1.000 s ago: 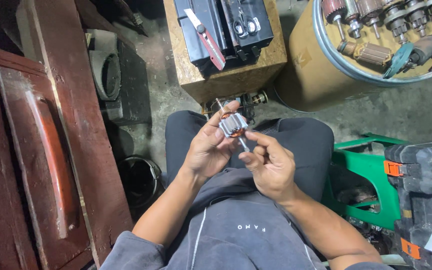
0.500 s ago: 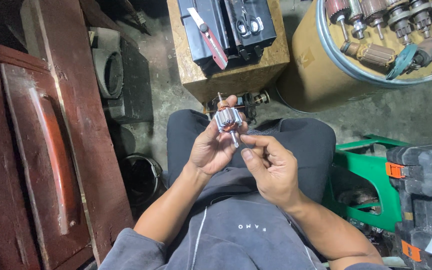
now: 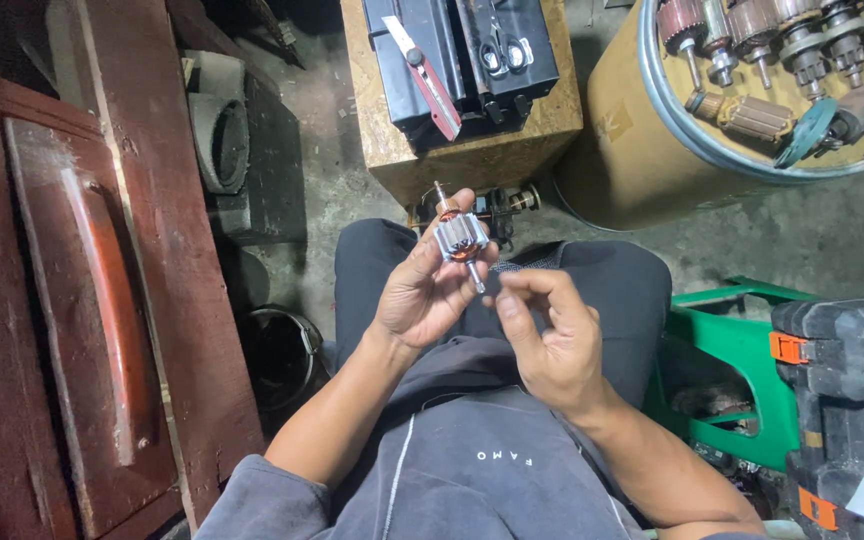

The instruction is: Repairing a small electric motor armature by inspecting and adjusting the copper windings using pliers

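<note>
the left hand [image 3: 422, 295] is gripping a small motor armature [image 3: 458, 238] upright over the lap; the right hand [image 3: 550, 335] is hovering beside it, fingertips pinched on something too small to tell. inspection looks mid-way.

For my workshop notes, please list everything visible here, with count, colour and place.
motor armature: one, silver and copper, in left hand
wooden box: one, tan, ahead of knees
black case: one, on wooden box
scissors: one pair, on black case
drum: one, tan, upper right, more armatures on top
green stool: one, right
red wooden panels: left
left hand: grips armature
right hand: beside shaft, fingers pinched
</note>
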